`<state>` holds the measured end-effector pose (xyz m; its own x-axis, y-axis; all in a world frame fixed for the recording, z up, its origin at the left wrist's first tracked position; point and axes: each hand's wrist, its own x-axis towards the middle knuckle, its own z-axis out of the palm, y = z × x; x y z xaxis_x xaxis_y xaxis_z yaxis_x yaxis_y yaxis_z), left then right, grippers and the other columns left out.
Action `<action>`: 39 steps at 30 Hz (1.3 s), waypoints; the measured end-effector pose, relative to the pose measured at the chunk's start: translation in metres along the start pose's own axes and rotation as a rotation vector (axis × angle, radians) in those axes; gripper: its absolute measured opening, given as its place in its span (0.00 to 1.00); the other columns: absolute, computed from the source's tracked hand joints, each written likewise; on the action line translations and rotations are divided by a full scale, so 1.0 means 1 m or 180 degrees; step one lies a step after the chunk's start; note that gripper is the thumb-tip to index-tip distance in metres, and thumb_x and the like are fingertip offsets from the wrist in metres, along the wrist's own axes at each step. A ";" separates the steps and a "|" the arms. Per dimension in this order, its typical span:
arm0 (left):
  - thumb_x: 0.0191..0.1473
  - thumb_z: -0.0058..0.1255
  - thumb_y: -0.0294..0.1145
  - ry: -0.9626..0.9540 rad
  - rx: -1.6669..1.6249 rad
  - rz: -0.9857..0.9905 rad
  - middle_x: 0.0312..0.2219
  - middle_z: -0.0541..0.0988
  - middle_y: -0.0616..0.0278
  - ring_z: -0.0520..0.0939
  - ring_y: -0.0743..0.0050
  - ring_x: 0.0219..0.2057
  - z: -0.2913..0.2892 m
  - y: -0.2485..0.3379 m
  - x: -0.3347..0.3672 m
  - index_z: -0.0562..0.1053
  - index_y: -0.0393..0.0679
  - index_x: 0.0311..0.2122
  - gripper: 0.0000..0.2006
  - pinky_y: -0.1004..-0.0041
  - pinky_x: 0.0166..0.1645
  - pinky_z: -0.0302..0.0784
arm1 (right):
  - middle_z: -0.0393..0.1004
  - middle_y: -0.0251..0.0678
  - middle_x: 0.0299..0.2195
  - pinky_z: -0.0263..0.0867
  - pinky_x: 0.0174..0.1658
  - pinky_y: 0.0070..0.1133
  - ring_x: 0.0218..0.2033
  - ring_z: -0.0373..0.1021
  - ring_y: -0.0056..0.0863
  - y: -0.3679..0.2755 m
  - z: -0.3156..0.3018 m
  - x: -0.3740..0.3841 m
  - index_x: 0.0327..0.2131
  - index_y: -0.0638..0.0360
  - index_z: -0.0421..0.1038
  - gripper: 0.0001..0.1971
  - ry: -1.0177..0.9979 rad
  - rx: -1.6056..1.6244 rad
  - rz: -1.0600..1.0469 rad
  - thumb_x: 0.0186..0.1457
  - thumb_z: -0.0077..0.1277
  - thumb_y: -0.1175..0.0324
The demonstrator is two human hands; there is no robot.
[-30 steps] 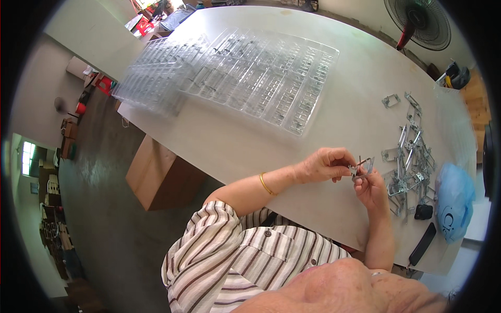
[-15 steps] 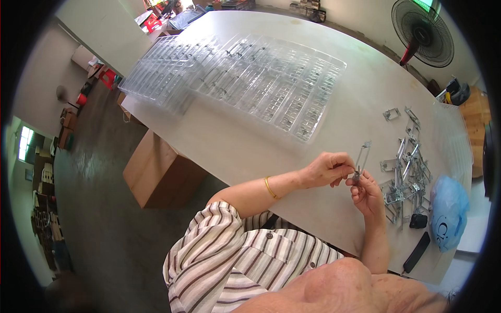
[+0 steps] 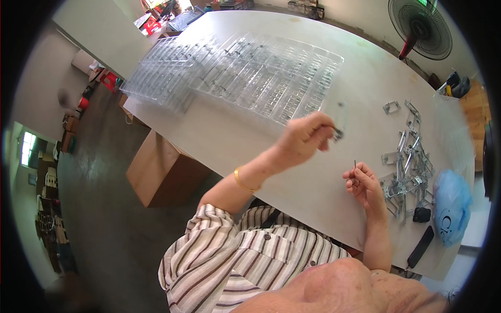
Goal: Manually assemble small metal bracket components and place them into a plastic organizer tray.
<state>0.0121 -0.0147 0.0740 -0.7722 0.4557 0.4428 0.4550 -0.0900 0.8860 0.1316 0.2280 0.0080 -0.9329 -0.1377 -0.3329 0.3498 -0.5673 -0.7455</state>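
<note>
My left hand (image 3: 303, 140), with a gold bangle at its wrist, is raised over the table in front of the clear trays. Its thumb and fingers pinch a metal bracket (image 3: 338, 134), which is smeared by motion. Lower and to the right, my right hand (image 3: 366, 189) is closed around a thin, dark rod-like tool (image 3: 355, 165) that points upward; most of it is hidden by the fingers. Beside this hand lies a loose heap of metal brackets (image 3: 404, 169), with one bracket (image 3: 390, 107) apart at its far side.
Clear plastic trays (image 3: 250, 78) with metal parts in rows cover the far left of the pale table (image 3: 219, 135). At the right lie a blue plastic bag (image 3: 452, 206), a small black object (image 3: 421, 214) and a black strip (image 3: 420, 247). A cardboard box (image 3: 162, 169) stands on the floor.
My hands have come apart. The left has moved up and left with the bracket toward the trays, while the right stays nearly in place with the thin tool.
</note>
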 end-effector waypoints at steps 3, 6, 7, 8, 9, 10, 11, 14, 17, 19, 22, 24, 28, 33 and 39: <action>0.60 0.51 0.19 0.0294 0.0893 0.0380 0.24 0.79 0.62 0.81 0.79 0.24 -0.046 0.003 0.008 0.74 0.37 0.37 0.02 0.78 0.28 0.77 | 0.78 0.41 0.35 0.76 0.34 0.18 0.30 0.76 0.21 0.001 0.001 -0.001 0.37 0.57 0.67 0.04 -0.0032 -0.0107 0.0025 0.67 0.46 0.69; 0.55 0.50 0.15 0.0245 0.2027 0.0876 0.27 0.79 0.59 0.82 0.73 0.25 -0.101 -0.007 0.016 0.73 0.38 0.38 0.07 0.74 0.29 0.78 | 0.78 0.38 0.34 0.75 0.32 0.16 0.30 0.76 0.19 0.000 0.002 0.001 0.37 0.57 0.68 0.05 -0.0030 -0.0257 0.0005 0.67 0.46 0.68; 0.53 0.49 0.13 0.0214 0.2377 0.0966 0.28 0.79 0.58 0.82 0.70 0.25 -0.117 -0.009 0.018 0.73 0.39 0.38 0.10 0.72 0.29 0.79 | 0.78 0.38 0.34 0.75 0.32 0.16 0.30 0.76 0.19 0.001 0.000 0.001 0.37 0.57 0.68 0.05 -0.0023 -0.0228 -0.0001 0.67 0.46 0.68; 0.53 0.49 0.13 0.0204 0.2412 0.0968 0.28 0.79 0.58 0.82 0.70 0.25 -0.134 -0.010 0.017 0.73 0.39 0.38 0.10 0.72 0.29 0.79 | 0.78 0.37 0.34 0.75 0.34 0.18 0.31 0.76 0.19 0.001 -0.001 0.003 0.37 0.57 0.68 0.05 -0.0105 -0.0310 0.0014 0.67 0.46 0.68; 0.52 0.49 0.14 0.0127 0.2801 0.0950 0.28 0.79 0.58 0.82 0.65 0.26 -0.149 -0.014 0.018 0.73 0.41 0.39 0.10 0.69 0.30 0.79 | 0.78 0.37 0.35 0.75 0.36 0.20 0.32 0.76 0.20 0.001 -0.003 0.003 0.37 0.57 0.68 0.05 -0.0154 -0.0405 0.0024 0.67 0.46 0.68; 0.51 0.48 0.14 0.0053 0.3187 0.0932 0.27 0.78 0.58 0.82 0.61 0.27 -0.161 -0.019 0.019 0.74 0.42 0.39 0.11 0.67 0.31 0.79 | 0.78 0.37 0.35 0.75 0.36 0.20 0.32 0.76 0.20 0.001 -0.003 0.003 0.37 0.57 0.68 0.05 -0.0148 -0.0399 0.0015 0.67 0.46 0.68; 0.51 0.48 0.14 0.0052 0.3196 0.0932 0.27 0.78 0.58 0.82 0.61 0.27 -0.170 -0.020 0.020 0.74 0.42 0.39 0.11 0.67 0.31 0.79 | 0.78 0.36 0.34 0.75 0.36 0.19 0.31 0.76 0.20 0.002 -0.003 0.003 0.37 0.56 0.68 0.05 -0.0122 -0.0470 0.0007 0.67 0.46 0.68; 0.53 0.51 0.17 -0.0201 0.3677 0.0921 0.30 0.79 0.55 0.81 0.55 0.29 -0.187 -0.026 0.021 0.75 0.41 0.40 0.10 0.66 0.33 0.77 | 0.77 0.35 0.34 0.74 0.36 0.19 0.31 0.75 0.19 0.004 -0.004 0.003 0.36 0.56 0.68 0.05 -0.0078 -0.0562 -0.0013 0.67 0.46 0.67; 0.56 0.48 0.19 -0.0329 0.3783 0.0765 0.28 0.77 0.55 0.80 0.49 0.30 -0.195 -0.033 0.024 0.75 0.43 0.39 0.08 0.62 0.34 0.76 | 0.77 0.35 0.34 0.74 0.37 0.20 0.31 0.75 0.20 0.005 -0.008 0.004 0.37 0.57 0.68 0.05 -0.0103 -0.0545 -0.0034 0.67 0.46 0.68; 0.56 0.47 0.19 -0.0326 0.3925 0.0799 0.28 0.77 0.56 0.80 0.50 0.29 -0.200 -0.038 0.025 0.75 0.44 0.38 0.08 0.61 0.33 0.76 | 0.78 0.36 0.35 0.74 0.39 0.21 0.32 0.75 0.21 0.005 -0.008 0.003 0.38 0.58 0.68 0.05 -0.0153 -0.0513 -0.0044 0.66 0.47 0.68; 0.54 0.47 0.19 -0.0415 0.4085 0.0788 0.28 0.77 0.57 0.80 0.51 0.30 -0.205 -0.045 0.028 0.75 0.45 0.38 0.09 0.62 0.34 0.77 | 0.77 0.36 0.35 0.73 0.39 0.21 0.32 0.75 0.21 0.006 -0.007 0.002 0.37 0.58 0.68 0.05 -0.0138 -0.0464 -0.0054 0.66 0.47 0.69; 0.53 0.47 0.19 -0.0393 0.4181 0.0829 0.28 0.77 0.60 0.81 0.55 0.30 -0.208 -0.051 0.027 0.75 0.46 0.38 0.09 0.63 0.35 0.78 | 0.77 0.36 0.34 0.73 0.39 0.21 0.32 0.75 0.21 0.005 -0.005 0.002 0.37 0.58 0.68 0.05 -0.0107 -0.0460 -0.0049 0.67 0.47 0.69; 0.52 0.49 0.21 -0.0529 0.4476 0.0703 0.30 0.76 0.64 0.81 0.63 0.34 -0.207 -0.058 0.024 0.76 0.46 0.35 0.08 0.66 0.39 0.79 | 0.78 0.36 0.34 0.73 0.39 0.21 0.32 0.75 0.21 0.006 -0.005 0.002 0.37 0.58 0.69 0.05 -0.0083 -0.0472 -0.0062 0.66 0.47 0.69; 0.51 0.53 0.23 -0.0546 0.4236 0.0673 0.33 0.76 0.63 0.80 0.62 0.38 -0.202 -0.056 0.022 0.76 0.43 0.31 0.03 0.66 0.43 0.78 | 0.78 0.36 0.35 0.73 0.39 0.21 0.33 0.75 0.21 0.006 -0.006 0.002 0.38 0.58 0.69 0.05 -0.0127 -0.0464 -0.0086 0.66 0.48 0.69; 0.50 0.56 0.24 -0.0497 0.3907 0.0580 0.34 0.77 0.61 0.79 0.58 0.39 -0.202 -0.049 0.022 0.77 0.41 0.31 0.02 0.64 0.46 0.76 | 0.78 0.36 0.35 0.73 0.39 0.21 0.34 0.75 0.21 0.007 -0.008 0.002 0.39 0.57 0.69 0.04 -0.0121 -0.0431 -0.0067 0.66 0.48 0.69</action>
<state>-0.1167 -0.1796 0.0680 -0.6320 0.6310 0.4499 0.7273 0.6834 0.0630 0.1333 0.2302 -0.0025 -0.9418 -0.1591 -0.2960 0.3361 -0.4559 -0.8241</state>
